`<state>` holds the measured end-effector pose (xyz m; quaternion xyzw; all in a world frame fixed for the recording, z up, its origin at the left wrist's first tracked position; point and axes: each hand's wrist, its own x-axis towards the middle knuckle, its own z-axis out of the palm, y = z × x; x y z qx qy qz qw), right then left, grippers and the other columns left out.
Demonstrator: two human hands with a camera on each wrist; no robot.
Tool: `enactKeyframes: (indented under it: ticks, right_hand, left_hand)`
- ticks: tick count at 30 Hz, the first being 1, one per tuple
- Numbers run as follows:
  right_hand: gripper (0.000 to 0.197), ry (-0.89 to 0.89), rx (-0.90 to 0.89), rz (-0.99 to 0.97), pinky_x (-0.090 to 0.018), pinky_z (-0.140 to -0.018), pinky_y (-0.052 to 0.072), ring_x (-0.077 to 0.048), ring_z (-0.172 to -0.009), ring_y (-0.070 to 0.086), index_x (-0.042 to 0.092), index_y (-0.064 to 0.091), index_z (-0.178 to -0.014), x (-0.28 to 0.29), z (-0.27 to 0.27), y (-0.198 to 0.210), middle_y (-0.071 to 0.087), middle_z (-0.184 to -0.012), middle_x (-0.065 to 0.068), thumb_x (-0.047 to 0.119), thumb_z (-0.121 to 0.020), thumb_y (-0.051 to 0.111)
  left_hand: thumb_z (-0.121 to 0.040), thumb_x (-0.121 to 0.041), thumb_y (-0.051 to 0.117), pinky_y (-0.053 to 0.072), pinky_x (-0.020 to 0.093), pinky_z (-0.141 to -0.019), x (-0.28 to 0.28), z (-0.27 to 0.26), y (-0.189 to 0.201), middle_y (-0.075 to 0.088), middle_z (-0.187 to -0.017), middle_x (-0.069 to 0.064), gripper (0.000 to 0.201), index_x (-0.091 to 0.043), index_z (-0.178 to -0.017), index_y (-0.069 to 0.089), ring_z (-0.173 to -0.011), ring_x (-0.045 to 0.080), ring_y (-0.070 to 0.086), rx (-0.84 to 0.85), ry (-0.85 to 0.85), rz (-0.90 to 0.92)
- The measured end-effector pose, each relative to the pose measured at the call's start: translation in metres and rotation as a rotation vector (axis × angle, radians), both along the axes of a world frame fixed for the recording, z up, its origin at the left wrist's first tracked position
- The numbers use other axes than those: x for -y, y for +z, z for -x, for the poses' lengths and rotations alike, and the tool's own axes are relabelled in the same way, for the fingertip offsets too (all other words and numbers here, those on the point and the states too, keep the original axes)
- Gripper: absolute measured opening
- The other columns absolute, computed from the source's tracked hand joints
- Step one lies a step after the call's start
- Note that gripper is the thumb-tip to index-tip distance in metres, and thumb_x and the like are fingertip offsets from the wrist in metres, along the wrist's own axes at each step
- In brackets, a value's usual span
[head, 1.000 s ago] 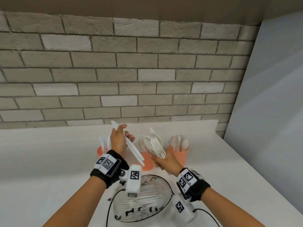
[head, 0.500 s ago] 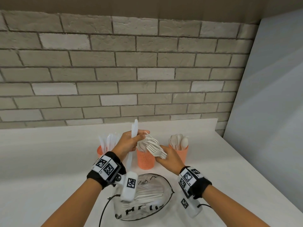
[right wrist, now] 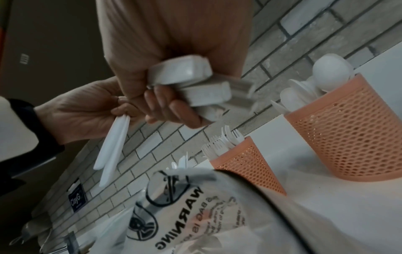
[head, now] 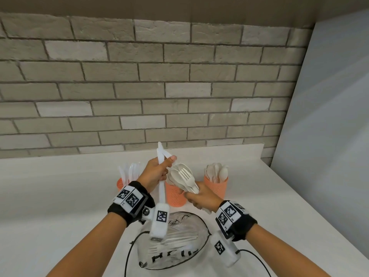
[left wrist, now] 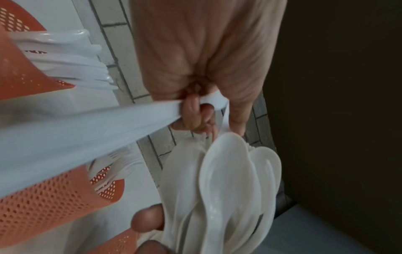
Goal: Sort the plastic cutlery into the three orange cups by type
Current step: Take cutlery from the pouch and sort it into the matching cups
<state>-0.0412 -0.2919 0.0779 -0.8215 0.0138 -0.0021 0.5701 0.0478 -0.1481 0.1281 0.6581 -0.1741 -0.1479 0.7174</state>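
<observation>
My left hand (head: 157, 172) grips two white plastic knives (head: 161, 176) nearly upright, blades up, above the gap between the left and middle cups; the knives (right wrist: 113, 142) also show in the right wrist view. My right hand (head: 199, 199) grips a bundle of spoons and forks (head: 184, 179) by the handles (right wrist: 191, 82), fanned over the middle cup. Three orange mesh cups stand in a row: the left cup (head: 120, 183) holds knives, the middle cup (head: 175, 196) forks (right wrist: 222, 142), the right cup (head: 216, 186) spoons (right wrist: 330, 75).
A clear plastic bag (head: 175, 242) with black print and a few pieces of cutlery inside lies on the white counter (head: 60, 196) under my wrists. A brick wall runs behind the cups and a grey panel (head: 329, 116) stands at the right. Black cables trail near the bag.
My left hand turned the knives from a slant to upright and lifted them beside the bundle. My right hand shifted the bundle slightly left over the middle cup.
</observation>
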Motion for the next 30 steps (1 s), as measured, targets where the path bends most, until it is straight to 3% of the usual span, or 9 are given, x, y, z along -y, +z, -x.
enactKeyframes:
  ticks: [4, 7, 10, 13, 16, 20, 22, 26, 30]
  right_hand:
    - [0.019, 0.053, -0.098, -0.107, -0.015, -0.038, 0.027, -0.001, -0.035, 0.033, 0.019, 0.063, -0.089, -0.002, -0.002, 0.001, 0.04, -0.048, 0.008, 0.005, -0.091, 0.05]
    - [0.018, 0.106, -0.131, -0.085, -0.014, -0.038, 0.026, -0.001, -0.036, 0.032, 0.017, 0.064, -0.09, 0.0, -0.001, 0.003, 0.039, -0.046, 0.01, 0.006, -0.091, 0.051]
    - [0.011, 0.123, -0.177, -0.054, -0.015, -0.037, 0.027, -0.002, -0.034, 0.032, 0.016, 0.061, -0.08, 0.004, -0.001, 0.001, 0.041, -0.043, 0.012, 0.012, -0.09, 0.058]
    - [0.013, 0.096, -0.209, -0.107, -0.016, -0.035, 0.031, -0.003, -0.031, 0.034, 0.012, 0.054, -0.08, 0.01, -0.004, -0.005, 0.042, -0.04, 0.012, 0.017, -0.089, 0.061]
    - [0.015, 0.02, -0.226, -0.18, -0.016, -0.034, 0.031, -0.004, -0.032, 0.035, 0.011, 0.056, -0.084, 0.016, -0.01, -0.007, 0.042, -0.044, 0.009, 0.025, -0.09, 0.06]
    - [0.021, -0.054, -0.199, -0.222, -0.015, -0.034, 0.028, -0.004, -0.033, 0.033, 0.012, 0.06, -0.087, 0.023, -0.017, -0.006, 0.046, -0.048, 0.007, 0.033, -0.089, 0.06]
    - [0.022, -0.066, -0.208, -0.245, -0.014, -0.034, 0.026, -0.004, -0.033, 0.031, 0.013, 0.058, -0.086, 0.026, -0.022, -0.006, 0.042, -0.046, 0.007, 0.035, -0.089, 0.059]
    - [0.026, -0.101, -0.235, -0.35, -0.015, -0.034, 0.022, -0.004, -0.033, 0.028, 0.015, 0.053, -0.088, 0.028, -0.03, -0.007, 0.036, -0.046, 0.007, 0.04, -0.087, 0.059]
    - [0.03, -0.1, -0.264, -0.407, -0.015, -0.034, 0.022, -0.004, -0.033, 0.029, 0.013, 0.052, -0.089, 0.027, -0.036, -0.009, 0.035, -0.046, 0.006, 0.042, -0.087, 0.058]
  left_hand:
    - [-0.095, -0.018, 0.051, 0.027, 0.011, -0.037, 0.001, -0.004, -0.005, 0.049, -0.059, -0.003, 0.019, -0.008, -0.082, 0.06, -0.037, 0.0, 0.033, -0.011, 0.0, 0.015]
    - [-0.099, -0.021, 0.042, 0.031, 0.011, -0.038, -0.003, -0.013, -0.004, 0.063, -0.067, 0.003, 0.024, -0.012, -0.079, 0.052, -0.038, 0.001, 0.038, -0.046, 0.129, 0.147]
    - [-0.101, -0.022, 0.036, 0.036, 0.014, -0.043, -0.016, -0.023, -0.002, 0.071, -0.06, 0.001, 0.027, -0.014, -0.078, 0.046, -0.045, 0.005, 0.041, -0.051, 0.26, 0.26]
    - [-0.102, -0.025, 0.033, 0.037, 0.022, -0.053, -0.029, -0.033, -0.005, 0.059, -0.049, -0.003, 0.027, -0.018, -0.079, 0.046, -0.052, 0.013, 0.042, -0.068, 0.361, 0.233]
    - [-0.101, -0.026, 0.037, 0.041, 0.021, -0.045, -0.041, -0.043, -0.02, 0.038, -0.047, -0.001, 0.027, -0.015, -0.078, 0.046, -0.038, 0.009, 0.041, -0.116, 0.381, 0.234]
    - [-0.091, -0.033, 0.057, 0.032, 0.025, -0.048, -0.065, -0.059, -0.036, 0.034, -0.056, 0.004, 0.036, -0.011, -0.067, 0.041, -0.047, 0.017, 0.034, 0.044, 0.478, -0.152]
    - [-0.088, -0.04, 0.059, 0.035, 0.027, -0.052, -0.075, -0.069, -0.035, 0.04, -0.055, 0.007, 0.045, -0.011, -0.061, 0.038, -0.05, 0.022, 0.039, 0.077, 0.555, -0.213]
    - [-0.09, -0.045, 0.053, 0.04, 0.029, -0.058, -0.079, -0.091, -0.023, 0.043, -0.056, 0.009, 0.048, -0.011, -0.059, 0.04, -0.053, 0.023, 0.046, 0.101, 0.714, -0.086]
    - [-0.092, -0.04, 0.052, 0.041, 0.029, -0.06, -0.067, -0.11, -0.016, 0.041, -0.056, 0.006, 0.043, -0.014, -0.059, 0.042, -0.051, 0.02, 0.045, 0.111, 0.725, -0.004]
